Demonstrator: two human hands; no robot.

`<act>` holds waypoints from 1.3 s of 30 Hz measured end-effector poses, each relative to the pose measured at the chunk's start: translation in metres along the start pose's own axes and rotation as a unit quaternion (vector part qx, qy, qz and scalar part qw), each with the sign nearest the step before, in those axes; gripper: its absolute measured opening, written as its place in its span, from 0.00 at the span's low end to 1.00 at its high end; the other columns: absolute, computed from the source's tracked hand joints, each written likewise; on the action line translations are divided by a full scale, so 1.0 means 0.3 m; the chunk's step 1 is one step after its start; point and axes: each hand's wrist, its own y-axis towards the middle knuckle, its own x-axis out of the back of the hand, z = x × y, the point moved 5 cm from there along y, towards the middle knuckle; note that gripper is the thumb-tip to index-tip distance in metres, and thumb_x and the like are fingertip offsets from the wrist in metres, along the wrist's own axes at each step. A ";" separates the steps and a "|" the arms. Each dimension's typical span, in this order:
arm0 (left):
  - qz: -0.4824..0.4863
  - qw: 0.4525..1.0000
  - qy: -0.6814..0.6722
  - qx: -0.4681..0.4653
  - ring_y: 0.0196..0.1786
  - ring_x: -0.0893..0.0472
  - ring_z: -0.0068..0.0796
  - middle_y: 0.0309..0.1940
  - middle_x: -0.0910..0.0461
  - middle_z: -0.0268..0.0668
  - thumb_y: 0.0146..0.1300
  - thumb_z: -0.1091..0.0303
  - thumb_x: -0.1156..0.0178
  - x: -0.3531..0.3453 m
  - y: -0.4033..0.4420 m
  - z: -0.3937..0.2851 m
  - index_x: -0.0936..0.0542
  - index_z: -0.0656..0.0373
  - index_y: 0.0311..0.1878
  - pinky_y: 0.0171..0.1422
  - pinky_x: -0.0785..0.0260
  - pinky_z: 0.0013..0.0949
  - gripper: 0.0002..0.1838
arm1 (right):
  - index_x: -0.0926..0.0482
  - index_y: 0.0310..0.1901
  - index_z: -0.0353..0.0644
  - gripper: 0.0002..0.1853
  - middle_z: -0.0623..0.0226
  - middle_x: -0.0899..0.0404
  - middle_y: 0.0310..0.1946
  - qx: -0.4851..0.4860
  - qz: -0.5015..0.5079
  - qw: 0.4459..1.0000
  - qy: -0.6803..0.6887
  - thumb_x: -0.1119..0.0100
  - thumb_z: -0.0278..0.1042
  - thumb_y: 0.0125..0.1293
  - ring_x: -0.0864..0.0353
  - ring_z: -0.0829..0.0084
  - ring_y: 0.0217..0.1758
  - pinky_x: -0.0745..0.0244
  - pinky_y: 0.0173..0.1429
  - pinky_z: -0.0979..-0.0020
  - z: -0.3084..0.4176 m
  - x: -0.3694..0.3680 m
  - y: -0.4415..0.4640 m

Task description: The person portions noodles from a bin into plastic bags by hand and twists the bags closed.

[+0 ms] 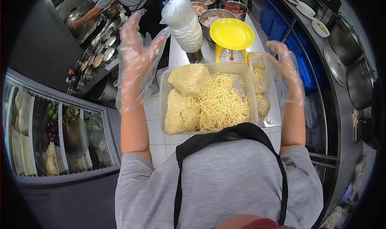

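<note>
Both my hands wear clear plastic gloves and are raised apart, holding nothing. My left hand is open, fingers up and thumb spread, left of a tall stack of plastic bags. On the right, my right hand is open with its fingers curved, beside bagged noodles. Between them sits a pale plastic tub holding loose yellow noodles and block-shaped noodle bundles. Behind the tub stands a yellow scale with a round yellow pan on top.
Metal bowls of raw meat crowd the far end of the steel table. At left is a glass-topped chiller with vegetables. Another person works at the upper left. Plates and large pots line the right counter.
</note>
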 end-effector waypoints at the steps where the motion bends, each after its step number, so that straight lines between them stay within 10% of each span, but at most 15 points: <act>1: -0.001 1.000 0.003 -0.001 0.52 0.24 0.37 0.60 0.34 0.45 0.49 0.59 0.28 -0.023 0.028 0.012 0.37 0.57 0.66 0.57 0.28 0.37 0.42 | 0.21 0.45 0.43 0.14 0.59 0.21 0.45 0.045 -0.056 0.996 0.052 0.36 0.33 0.57 0.23 0.61 0.50 0.29 0.57 0.66 0.076 0.032 -0.006; 5: 0.075 0.992 0.098 0.015 0.58 0.27 0.49 0.65 0.38 0.51 0.43 0.48 0.26 -0.192 0.084 0.153 0.52 0.57 0.73 0.61 0.31 0.41 0.59 | 0.21 0.42 0.40 0.10 0.59 0.23 0.43 0.137 0.003 0.984 0.109 0.38 0.31 0.59 0.23 0.63 0.49 0.29 0.57 0.65 0.308 -0.046 -0.127; 8: 0.077 0.991 0.110 0.020 0.54 0.24 0.48 0.58 0.30 0.50 0.46 0.51 0.27 -0.285 0.090 0.213 0.46 0.59 0.70 0.57 0.30 0.40 0.53 | 0.21 0.43 0.41 0.11 0.61 0.22 0.39 0.157 0.246 0.935 0.202 0.38 0.31 0.59 0.23 0.66 0.47 0.28 0.52 0.67 0.344 -0.290 -0.269; 11: 0.099 0.993 -0.005 0.057 0.42 0.20 0.33 0.43 0.20 0.44 0.52 0.64 0.31 -0.329 0.110 0.259 0.27 0.64 0.54 0.47 0.28 0.33 0.27 | 0.22 0.41 0.40 0.10 0.61 0.22 0.37 0.138 0.288 0.928 0.191 0.39 0.34 0.61 0.23 0.65 0.46 0.27 0.50 0.66 0.337 -0.407 -0.358; 17: 0.095 0.993 0.063 0.040 0.38 0.21 0.44 0.36 0.20 0.47 0.57 0.67 0.38 -0.282 0.175 0.216 0.21 0.62 0.41 0.44 0.28 0.38 0.11 | 0.20 0.35 0.37 0.10 0.55 0.22 0.35 0.122 0.280 0.937 0.167 0.44 0.36 0.62 0.22 0.57 0.41 0.29 0.46 0.61 0.292 -0.417 -0.333; 25: -0.178 0.951 0.094 -0.236 0.35 0.22 0.43 0.32 0.24 0.45 0.64 0.70 0.47 -0.169 0.367 0.082 0.27 0.62 0.37 0.42 0.28 0.39 0.05 | 0.21 0.36 0.38 0.09 0.55 0.22 0.34 0.108 0.270 0.939 0.185 0.42 0.35 0.60 0.23 0.56 0.40 0.29 0.45 0.61 0.291 -0.415 -0.334; 29: -0.270 0.837 0.398 -0.262 0.41 0.23 0.36 0.43 0.23 0.41 0.70 0.68 0.52 -0.105 0.403 0.034 0.28 0.66 0.50 0.47 0.29 0.42 0.12 | 0.23 0.48 0.43 0.16 0.56 0.27 0.50 0.128 0.257 0.944 0.162 0.37 0.36 0.58 0.26 0.57 0.51 0.29 0.53 0.61 0.285 -0.417 -0.332; 32: -0.141 0.982 -0.081 -0.099 0.38 0.22 0.35 0.38 0.24 0.40 0.68 0.68 0.51 -0.003 0.419 0.027 0.28 0.63 0.43 0.44 0.27 0.40 0.08 | 0.30 0.59 0.46 0.29 0.55 0.36 0.60 0.176 0.038 0.971 0.160 0.33 0.38 0.55 0.34 0.56 0.62 0.34 0.62 0.57 0.362 -0.255 -0.246; 36: -0.028 0.802 -0.578 0.146 0.35 0.22 0.30 0.33 0.24 0.33 0.69 0.67 0.50 -0.076 0.347 0.047 0.26 0.58 0.39 0.41 0.24 0.36 0.06 | 0.39 0.65 0.46 0.42 0.56 0.40 0.63 0.268 -0.230 0.921 0.165 0.28 0.44 0.50 0.42 0.57 0.68 0.42 0.69 0.56 0.534 0.046 -0.084; 39: 0.008 0.778 -0.586 0.226 0.37 0.23 0.29 0.35 0.25 0.33 0.68 0.65 0.49 -0.117 0.231 -0.039 0.26 0.57 0.39 0.41 0.24 0.37 0.07 | 0.38 0.65 0.46 0.43 0.59 0.38 0.62 0.323 -0.228 0.898 0.194 0.28 0.46 0.48 0.43 0.57 0.69 0.43 0.70 0.57 0.594 0.056 -0.004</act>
